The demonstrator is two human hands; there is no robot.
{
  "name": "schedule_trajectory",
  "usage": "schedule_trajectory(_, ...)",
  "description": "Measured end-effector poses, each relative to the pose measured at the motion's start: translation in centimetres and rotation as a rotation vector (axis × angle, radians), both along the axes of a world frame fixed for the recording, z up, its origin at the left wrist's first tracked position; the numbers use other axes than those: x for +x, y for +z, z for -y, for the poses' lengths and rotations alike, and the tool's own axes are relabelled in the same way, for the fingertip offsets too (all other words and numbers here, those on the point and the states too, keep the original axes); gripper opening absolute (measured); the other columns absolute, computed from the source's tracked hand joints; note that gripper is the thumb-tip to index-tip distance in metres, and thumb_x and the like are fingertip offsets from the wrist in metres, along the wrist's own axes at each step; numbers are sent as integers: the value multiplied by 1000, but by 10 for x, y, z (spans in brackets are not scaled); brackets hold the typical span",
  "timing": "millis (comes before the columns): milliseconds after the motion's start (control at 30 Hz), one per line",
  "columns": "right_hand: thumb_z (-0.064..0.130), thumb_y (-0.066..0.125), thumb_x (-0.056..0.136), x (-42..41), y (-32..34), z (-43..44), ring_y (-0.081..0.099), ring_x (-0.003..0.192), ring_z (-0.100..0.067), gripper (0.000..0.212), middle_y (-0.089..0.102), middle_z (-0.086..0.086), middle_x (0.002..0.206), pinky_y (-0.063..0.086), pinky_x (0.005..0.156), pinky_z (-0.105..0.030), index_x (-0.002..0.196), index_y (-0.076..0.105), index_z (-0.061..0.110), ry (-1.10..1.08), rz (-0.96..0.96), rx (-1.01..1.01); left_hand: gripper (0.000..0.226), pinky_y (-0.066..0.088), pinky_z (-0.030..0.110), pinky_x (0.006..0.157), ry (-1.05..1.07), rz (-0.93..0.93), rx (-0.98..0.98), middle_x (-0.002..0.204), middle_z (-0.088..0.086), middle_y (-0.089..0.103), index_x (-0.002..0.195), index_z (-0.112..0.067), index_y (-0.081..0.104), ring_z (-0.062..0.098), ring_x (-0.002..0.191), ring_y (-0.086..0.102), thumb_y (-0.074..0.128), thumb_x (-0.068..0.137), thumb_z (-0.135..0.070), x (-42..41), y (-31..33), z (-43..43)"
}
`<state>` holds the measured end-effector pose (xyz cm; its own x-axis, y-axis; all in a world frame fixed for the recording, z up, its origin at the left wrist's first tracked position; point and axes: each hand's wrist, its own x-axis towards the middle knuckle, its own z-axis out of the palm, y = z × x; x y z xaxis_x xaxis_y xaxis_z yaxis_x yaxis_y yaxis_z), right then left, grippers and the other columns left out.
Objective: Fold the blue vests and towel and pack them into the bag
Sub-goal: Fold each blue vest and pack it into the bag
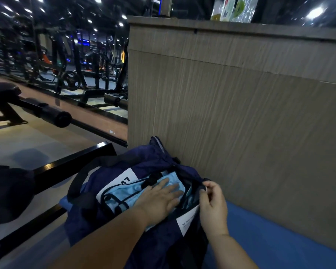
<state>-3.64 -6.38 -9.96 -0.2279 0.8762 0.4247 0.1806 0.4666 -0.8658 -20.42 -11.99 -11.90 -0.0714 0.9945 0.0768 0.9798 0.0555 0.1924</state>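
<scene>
Low in the middle of the frame, a navy bag lay with its mouth open on a blue mat, pressed up against a tall wood-grain panel that filled the right half of the view. Inside the opening sat a light blue cloth with dark edging; whether it was a vest or the towel could not be told. The left hand rested flat on that cloth, fingers straight and spread, pointing toward the upper right. Just beside it, the right hand pinched the dark rim of the bag's opening between thumb and forefinger, the other fingers curled. A white label showed on the bag's near side below that hand, and a black strap looped off the bag's left end. To the left a black metal bar ran diagonally across the floor. Farther up sat a padded bench roller, with dim gym machines behind it in the upper left.
</scene>
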Motion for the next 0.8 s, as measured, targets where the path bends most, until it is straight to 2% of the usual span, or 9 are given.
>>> schedule_trajectory(67,25,46,103,-1,-8,-7,49,110,-3,25,51,8,123,34,94,-14,125,51,34,145,214,-101,48,10,42,118,20,198,16,158,-30,8,148,-48,26,0,147,-8,12,102,-53,-1,4,4)
schedule_trajectory(167,34,33,105,-9,-24,-12,33,132,-2,42,37,11,143,24,112,-21,147,35,36,287,409,-86,51,7,37,116,27,225,13,159,-26,8,150,-44,25,-1,147,-9,12,102,-54,4,7,10)
schedule_trajectory(233,39,30,105,-16,-29,-13,29,137,-4,42,34,15,146,22,119,-30,147,31,43,309,444,-82,54,5,35,116,37,220,13,161,-20,8,152,-39,24,0,147,-11,13,101,-55,7,7,12)
schedule_trajectory(333,37,30,105,-21,-32,-16,29,138,0,34,33,20,146,20,120,-28,137,31,49,381,379,-173,66,7,34,115,56,215,9,162,-17,6,154,-33,20,0,147,-11,10,96,-63,8,7,11)
schedule_trajectory(433,31,32,107,-20,-38,-19,38,135,3,31,43,17,147,25,119,-27,134,42,43,437,277,-260,109,7,32,114,66,192,20,163,-15,4,156,-28,13,0,146,-13,-14,66,-83,6,4,10)
schedule_trajectory(500,26,34,107,-17,-40,-20,43,133,4,35,49,14,145,28,118,-26,138,49,35,459,278,-272,122,7,32,114,75,187,34,163,-15,3,156,-27,11,0,146,-12,-21,55,-88,5,2,10)
schedule_trajectory(600,22,38,106,-16,-42,-21,38,138,-4,39,43,7,151,25,120,-31,145,44,24,453,381,-288,107,12,31,113,94,262,74,163,-9,8,153,-30,14,1,148,-1,-4,66,-89,5,0,10)
schedule_trajectory(667,29,37,106,-16,-42,-17,27,143,-9,46,30,8,157,19,121,-29,152,32,24,399,586,-172,78,13,32,113,90,266,87,162,-9,10,150,-36,17,0,147,0,19,84,-78,4,-3,9)
schedule_trajectory(800,33,41,103,-12,-40,-8,14,145,-14,61,15,16,159,8,119,-25,157,11,27,379,826,15,53,8,37,116,26,108,46,159,-18,-16,150,-45,20,3,147,-15,38,100,-43,1,-6,9)
